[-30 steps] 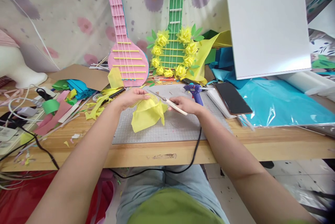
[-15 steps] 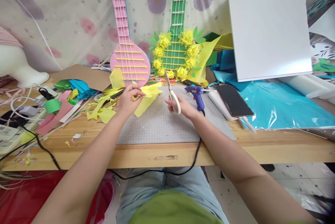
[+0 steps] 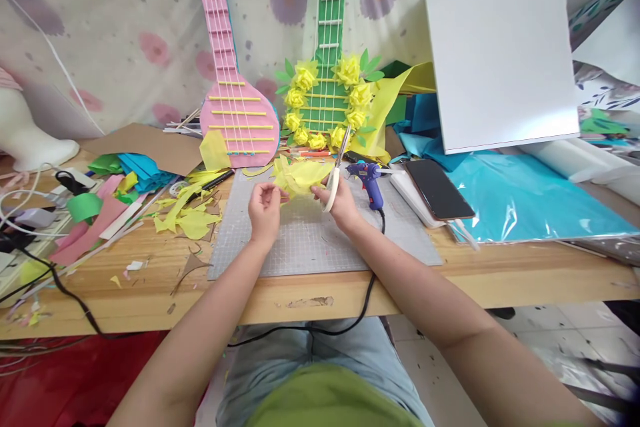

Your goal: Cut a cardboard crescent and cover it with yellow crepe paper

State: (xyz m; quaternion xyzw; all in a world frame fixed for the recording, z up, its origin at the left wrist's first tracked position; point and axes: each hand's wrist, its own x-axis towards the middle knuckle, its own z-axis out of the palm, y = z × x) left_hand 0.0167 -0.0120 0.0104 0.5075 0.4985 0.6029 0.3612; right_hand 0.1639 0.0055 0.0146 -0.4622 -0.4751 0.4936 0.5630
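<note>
Yellow paper point(image 3: 300, 176) in pinched left grip point(image 3: 265, 212), scissors point(image 3: 333, 182) in curled right grip point(image 3: 344, 203).

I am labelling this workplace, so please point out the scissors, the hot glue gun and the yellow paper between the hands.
Scissors point(image 3: 335, 176): head view, on the white handle.
Hot glue gun point(image 3: 371, 182): head view, on the blue body.
Yellow paper point(image 3: 301, 177): head view, middle of its visible surface.
</note>
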